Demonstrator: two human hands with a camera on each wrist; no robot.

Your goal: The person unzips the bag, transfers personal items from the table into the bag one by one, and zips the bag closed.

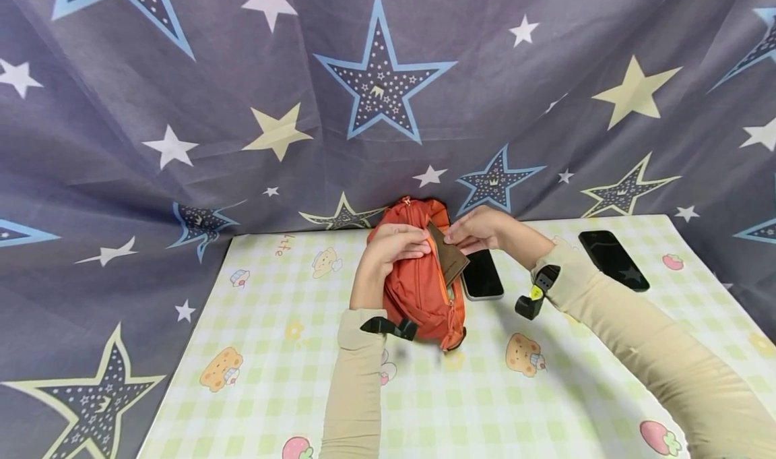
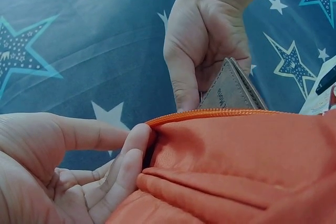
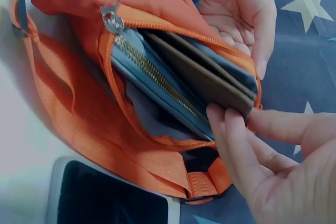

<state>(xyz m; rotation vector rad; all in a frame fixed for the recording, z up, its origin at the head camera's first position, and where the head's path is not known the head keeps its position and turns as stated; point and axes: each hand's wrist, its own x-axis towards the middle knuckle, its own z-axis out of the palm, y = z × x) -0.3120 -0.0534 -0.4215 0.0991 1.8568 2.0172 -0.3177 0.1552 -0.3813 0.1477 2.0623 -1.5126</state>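
Note:
An orange-red waist bag lies on the table against the curtain, its main zip open. My left hand pinches the bag's edge at one end of the zip opening. A brown folding wallet is tilted, partly inside that opening and partly sticking out. With thumb and fingers, my right hand holds the wallet at one end. In the right wrist view, a blue pouch with a brass zip sits in the bag alongside the wallet. The wallet's lower part is hidden in the bag.
A phone with a pale edge lies right beside the bag, close to its orange strap. Farther right lies a black phone. The checked tablecloth meets a star-patterned curtain behind the bag.

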